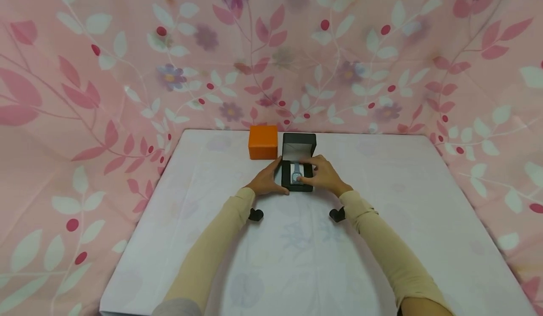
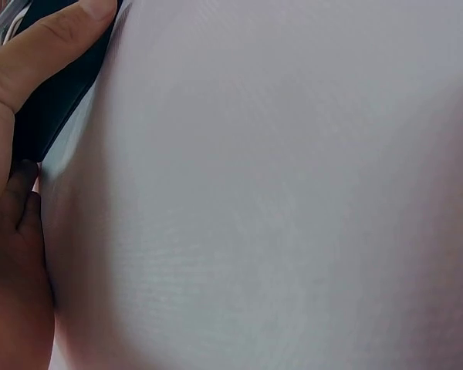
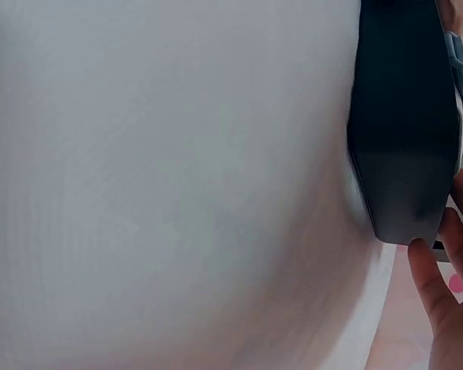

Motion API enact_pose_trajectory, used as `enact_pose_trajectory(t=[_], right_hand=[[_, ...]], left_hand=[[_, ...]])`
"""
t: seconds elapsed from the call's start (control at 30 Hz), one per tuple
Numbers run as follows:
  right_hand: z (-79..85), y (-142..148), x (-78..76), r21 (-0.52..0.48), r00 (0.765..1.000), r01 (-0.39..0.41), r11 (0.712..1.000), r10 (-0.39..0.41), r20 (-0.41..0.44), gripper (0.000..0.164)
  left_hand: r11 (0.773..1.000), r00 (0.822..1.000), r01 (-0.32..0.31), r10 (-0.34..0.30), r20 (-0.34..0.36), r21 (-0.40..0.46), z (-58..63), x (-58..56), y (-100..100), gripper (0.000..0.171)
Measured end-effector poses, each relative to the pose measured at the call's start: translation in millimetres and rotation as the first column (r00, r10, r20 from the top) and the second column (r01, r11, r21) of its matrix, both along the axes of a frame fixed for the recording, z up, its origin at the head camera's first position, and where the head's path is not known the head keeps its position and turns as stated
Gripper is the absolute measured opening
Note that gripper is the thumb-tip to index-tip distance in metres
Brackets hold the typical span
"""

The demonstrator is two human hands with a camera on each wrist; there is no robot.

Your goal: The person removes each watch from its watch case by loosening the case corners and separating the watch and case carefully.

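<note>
A black watch box point(image 1: 298, 188) stands on the table, its lid point(image 1: 299, 138) tipped up at the back to show a pale lining. Inside lies a watch point(image 1: 296, 168) with a blue-grey strap, on a white cushion. My left hand point(image 1: 264, 180) grips the box from its left side, thumb point(image 2: 65, 35) along the front wall and fingers behind. From the right, my right hand point(image 1: 325, 174) reaches over the box and pinches the watch, thumb at the dial and a finger by the upper strap. Other right fingers point(image 3: 428, 274) touch the box's side wall.
An orange box point(image 1: 263, 142) stands just left of the raised lid, near the back edge. A white cloth covers the table point(image 1: 203, 174). Pink floral fabric point(image 1: 297, 47) hangs behind and on both sides.
</note>
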State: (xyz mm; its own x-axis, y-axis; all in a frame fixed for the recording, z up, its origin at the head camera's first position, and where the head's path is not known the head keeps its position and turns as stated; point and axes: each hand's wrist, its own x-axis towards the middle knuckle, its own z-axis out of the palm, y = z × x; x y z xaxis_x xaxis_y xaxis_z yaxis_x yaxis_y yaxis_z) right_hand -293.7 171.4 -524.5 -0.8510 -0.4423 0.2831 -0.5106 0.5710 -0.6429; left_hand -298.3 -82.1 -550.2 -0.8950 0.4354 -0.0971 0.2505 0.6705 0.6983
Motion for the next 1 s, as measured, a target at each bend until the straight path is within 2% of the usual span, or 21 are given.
enact_pose_trajectory(t=[0.13, 0.37, 0.57, 1.0], right_hand=[[-3.0, 0.4, -2.1, 0.026, 0.999, -0.004, 1.0, 0.003, 0.052, 0.069], [2.4, 1.3, -4.6, 0.081, 0.989, -0.02, 0.996, 0.008, 0.147, 0.073], [6.5, 0.5, -7.7, 0.1, 0.988, -0.058, 0.993, 0.043, 0.145, 0.072], [15.9, -3.7, -11.8, 0.229, 0.989, -0.074, 0.971, 0.042, 0.143, 0.076]], left_hand=[[1.0, 1.0, 0.002, -0.002, 0.003, 0.0, -2.8, -0.6, 1.2, 0.132], [1.0, 1.0, -0.003, 0.003, -0.004, -0.001, -2.2, -0.8, 1.7, 0.131], [1.0, 1.0, -0.005, 0.005, -0.002, 0.006, -0.2, -0.3, 1.4, 0.131], [1.0, 1.0, -0.011, 0.011, 0.004, 0.0, 0.3, -0.9, 1.7, 0.131]])
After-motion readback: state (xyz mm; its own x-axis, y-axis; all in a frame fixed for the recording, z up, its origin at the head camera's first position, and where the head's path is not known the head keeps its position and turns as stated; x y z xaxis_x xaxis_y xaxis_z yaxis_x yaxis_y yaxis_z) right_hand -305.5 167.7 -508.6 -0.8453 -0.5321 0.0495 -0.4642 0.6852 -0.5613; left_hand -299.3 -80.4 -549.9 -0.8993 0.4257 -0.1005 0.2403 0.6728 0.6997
